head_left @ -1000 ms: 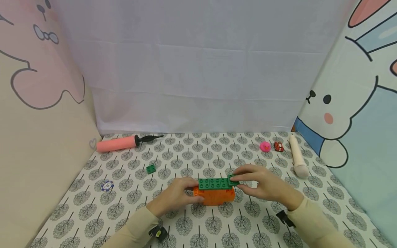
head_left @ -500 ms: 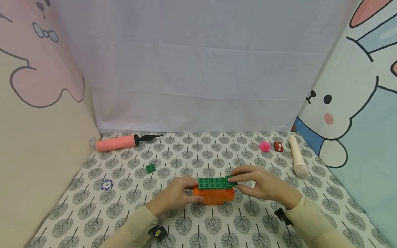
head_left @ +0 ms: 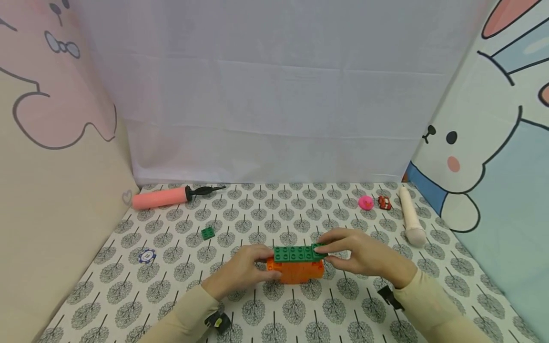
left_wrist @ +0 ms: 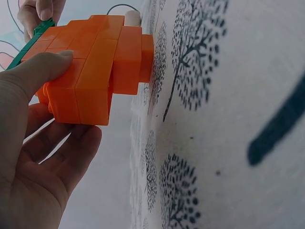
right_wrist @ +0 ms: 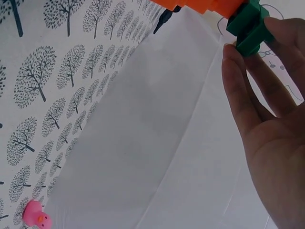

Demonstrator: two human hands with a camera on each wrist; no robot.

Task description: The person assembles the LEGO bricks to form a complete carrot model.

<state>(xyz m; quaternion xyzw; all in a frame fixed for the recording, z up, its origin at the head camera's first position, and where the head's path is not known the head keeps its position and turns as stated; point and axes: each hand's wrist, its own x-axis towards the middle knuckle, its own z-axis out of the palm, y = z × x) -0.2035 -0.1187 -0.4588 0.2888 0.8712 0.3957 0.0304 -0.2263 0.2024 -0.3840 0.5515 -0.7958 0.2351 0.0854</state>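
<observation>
An assembly of orange building blocks [head_left: 296, 274] stands on the table in front of me, stepped and narrower toward its base in the left wrist view. Along its top runs a row of green building blocks [head_left: 293, 254]. My left hand [head_left: 240, 269] grips the orange blocks at their left end, thumb on the near side and fingers behind. With my right hand [head_left: 364, 252] I pinch the green block [left_wrist: 45, 26] at the row's right end. In the right wrist view that green block [right_wrist: 250, 31] sits between thumb and fingertips, beside the orange part.
A loose green block [head_left: 208, 233] and a poker chip [head_left: 147, 256] lie to the left. Behind them is a pink hand pump [head_left: 165, 197]. A pink rubber duck [head_left: 366, 203], a small red toy car [head_left: 384, 203] and a cream-coloured stick [head_left: 411, 216] are at the back right.
The right-end green block has shifted slightly left and now lies against the row, with my right hand moving along. My left hand keeps its grip on the orange blocks.
</observation>
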